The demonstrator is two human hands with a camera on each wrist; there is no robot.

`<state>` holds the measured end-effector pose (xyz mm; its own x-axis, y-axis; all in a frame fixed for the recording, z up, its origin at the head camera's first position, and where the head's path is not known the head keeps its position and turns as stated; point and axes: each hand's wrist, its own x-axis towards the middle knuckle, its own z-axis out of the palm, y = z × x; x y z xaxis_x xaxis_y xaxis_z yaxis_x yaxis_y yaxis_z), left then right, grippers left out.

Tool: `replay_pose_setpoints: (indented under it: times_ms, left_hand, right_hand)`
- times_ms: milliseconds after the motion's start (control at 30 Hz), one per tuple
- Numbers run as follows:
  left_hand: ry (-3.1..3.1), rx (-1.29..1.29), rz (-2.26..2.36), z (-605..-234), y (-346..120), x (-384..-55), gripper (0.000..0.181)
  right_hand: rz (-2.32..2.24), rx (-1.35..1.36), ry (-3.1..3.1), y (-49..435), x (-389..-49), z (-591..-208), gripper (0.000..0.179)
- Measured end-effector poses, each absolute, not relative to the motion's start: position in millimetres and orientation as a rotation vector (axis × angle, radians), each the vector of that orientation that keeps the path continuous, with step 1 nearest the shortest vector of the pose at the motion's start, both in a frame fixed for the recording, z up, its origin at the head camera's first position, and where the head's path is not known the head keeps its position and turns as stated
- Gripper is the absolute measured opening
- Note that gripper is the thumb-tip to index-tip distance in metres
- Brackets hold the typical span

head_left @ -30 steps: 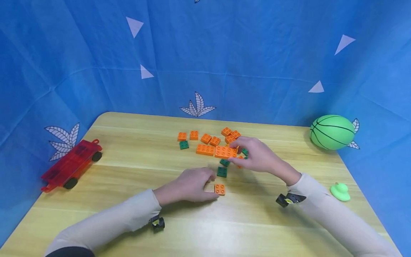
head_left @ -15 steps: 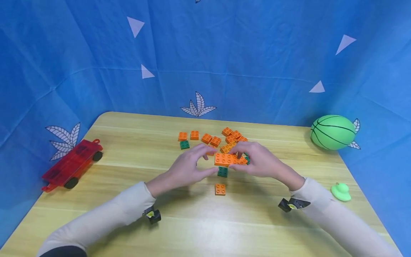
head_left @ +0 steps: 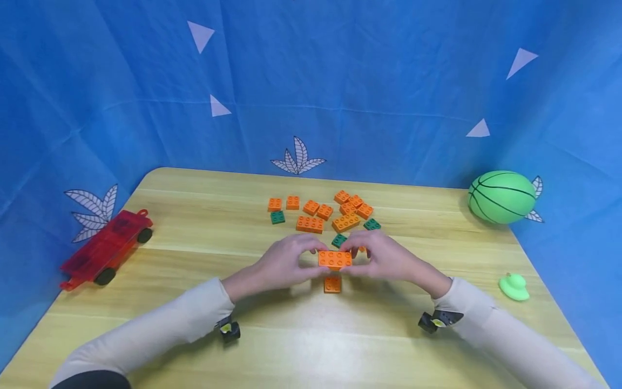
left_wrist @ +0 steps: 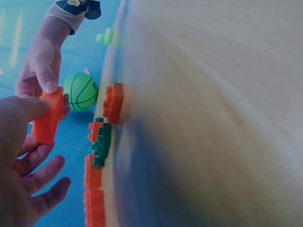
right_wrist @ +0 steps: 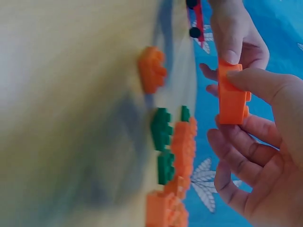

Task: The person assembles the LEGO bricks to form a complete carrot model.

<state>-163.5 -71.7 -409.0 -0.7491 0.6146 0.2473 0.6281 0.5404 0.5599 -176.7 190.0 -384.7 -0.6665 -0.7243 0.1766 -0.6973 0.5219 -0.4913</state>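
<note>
A long orange building brick (head_left: pixel 335 260), studs up in the head view, is held above the table between both hands. My left hand (head_left: pixel 283 263) pinches its left end between thumb and fingers, and my right hand (head_left: pixel 384 256) pinches the right end. In the left wrist view the brick (left_wrist: pixel 47 118) is seen end-on with a thumb on its side; the right wrist view shows the same brick (right_wrist: pixel 232 97) well off the tabletop. Just nearer the body lies a small square orange brick (head_left: pixel 332 284). A small green brick (head_left: pixel 339 240) lies just beyond the hands.
Several orange bricks (head_left: pixel 348 208) and a few green ones (head_left: pixel 277 217) lie scattered toward the back. A red wheeled toy wagon (head_left: pixel 108 246) stands at the left edge. A green ball (head_left: pixel 502 197) and a light green toy duck (head_left: pixel 514 287) are at the right.
My right hand has brought the long orange brick nearer and slightly left. My left hand has left the small orange brick's side and taken hold of the long brick's left end.
</note>
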Motion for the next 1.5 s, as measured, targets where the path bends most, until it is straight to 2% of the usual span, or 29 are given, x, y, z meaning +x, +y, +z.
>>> replay_pose_setpoints:
  times_ms: [167, 767, 1500]
  left_hand:
    - [-2.841, -1.147, -0.964, -415, -73, -159, 0.033]
    - [-2.952, -1.224, -0.867, -424, -71, -161, 0.03]
    - [-2.989, -1.189, -0.652, -428, -56, -155, 0.038]
  right_hand:
    - [-0.83, -1.291, 2.634, 186, -171, -396, 0.025]
    - [-0.852, -1.147, 2.562, 182, -164, -410, 0.021]
    - [-0.921, -1.146, 2.529, 184, -161, -418, 0.016]
